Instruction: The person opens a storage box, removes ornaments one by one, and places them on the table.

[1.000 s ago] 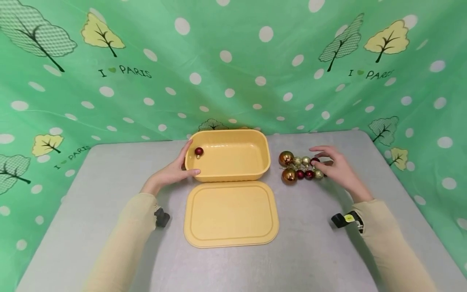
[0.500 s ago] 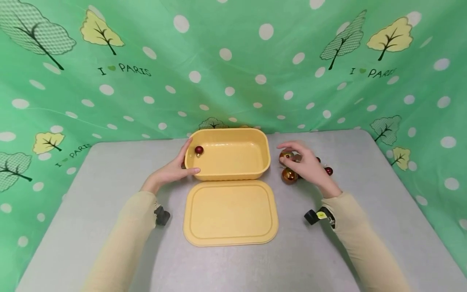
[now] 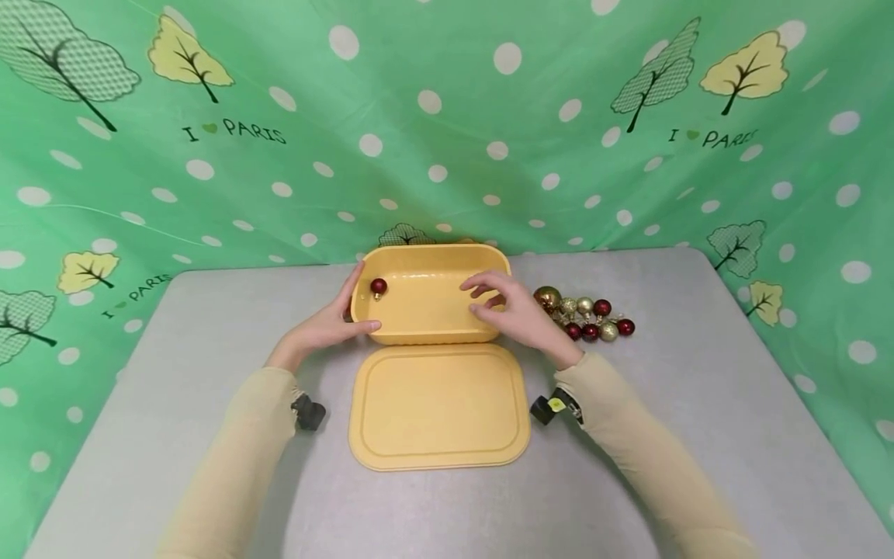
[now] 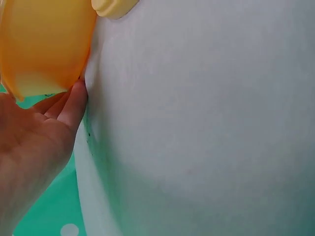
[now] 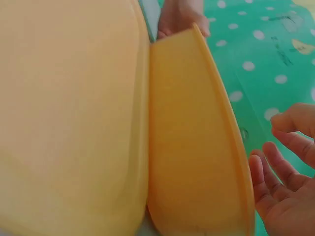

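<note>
My left hand (image 3: 323, 326) grips the left end of a yellow rectangular box (image 3: 419, 338), thumb over the front rim and fingers along the outer left side. Inside the box, near that end, lies one small dark red bauble (image 3: 379, 286). My right hand (image 3: 520, 312) hovers over the box's right part, fingers loosely bent and thumb apart from them. Nothing shows between these fingers (image 5: 278, 157) in the right wrist view. A group of small red and gold baubles (image 3: 590, 332) lies right of the box, with one large copper bauble (image 3: 547, 297) at its left.
The matching flat yellow lid (image 3: 440, 407) lies on the grey table (image 3: 447, 516) just in front of the box. A green polka-dot cloth (image 3: 433, 132) hangs behind the table and along both sides.
My right hand has moved left from the baubles, past the large copper ones, to over the box. It now covers the spot of the front copper bauble. The left hand keeps its grip.
</note>
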`<state>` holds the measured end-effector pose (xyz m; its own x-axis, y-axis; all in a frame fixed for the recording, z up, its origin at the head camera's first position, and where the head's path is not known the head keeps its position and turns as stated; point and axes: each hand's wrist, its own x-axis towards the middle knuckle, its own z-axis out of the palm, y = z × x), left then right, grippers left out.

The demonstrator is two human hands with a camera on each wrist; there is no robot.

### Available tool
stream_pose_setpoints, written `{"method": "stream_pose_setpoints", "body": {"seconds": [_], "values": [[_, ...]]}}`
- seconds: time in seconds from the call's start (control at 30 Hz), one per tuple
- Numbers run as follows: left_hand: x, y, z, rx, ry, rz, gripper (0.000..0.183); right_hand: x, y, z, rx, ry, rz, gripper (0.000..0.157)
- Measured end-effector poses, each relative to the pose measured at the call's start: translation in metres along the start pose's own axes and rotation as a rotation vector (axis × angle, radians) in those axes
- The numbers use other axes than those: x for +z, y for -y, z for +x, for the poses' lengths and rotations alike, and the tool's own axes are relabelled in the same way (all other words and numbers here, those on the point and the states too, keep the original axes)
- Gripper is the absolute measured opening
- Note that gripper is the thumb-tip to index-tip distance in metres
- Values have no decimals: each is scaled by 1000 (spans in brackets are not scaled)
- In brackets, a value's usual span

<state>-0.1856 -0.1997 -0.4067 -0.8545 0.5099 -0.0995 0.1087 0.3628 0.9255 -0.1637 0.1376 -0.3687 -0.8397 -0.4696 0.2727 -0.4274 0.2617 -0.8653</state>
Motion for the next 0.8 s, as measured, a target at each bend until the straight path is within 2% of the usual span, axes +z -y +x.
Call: {"method": "stream_pose_setpoints", "body": {"seconds": [0.3,0.53,0.8], "values": [[0,-4,-1,-4,-30,0,107,30,6,32,24,57,-22,27],[0,-11,-1,-29,-60,27,109,48,7,53,116,123,21,29],[5,-16,5,-14,-80,144,117,68,4,73,142,176,70,32]]}}
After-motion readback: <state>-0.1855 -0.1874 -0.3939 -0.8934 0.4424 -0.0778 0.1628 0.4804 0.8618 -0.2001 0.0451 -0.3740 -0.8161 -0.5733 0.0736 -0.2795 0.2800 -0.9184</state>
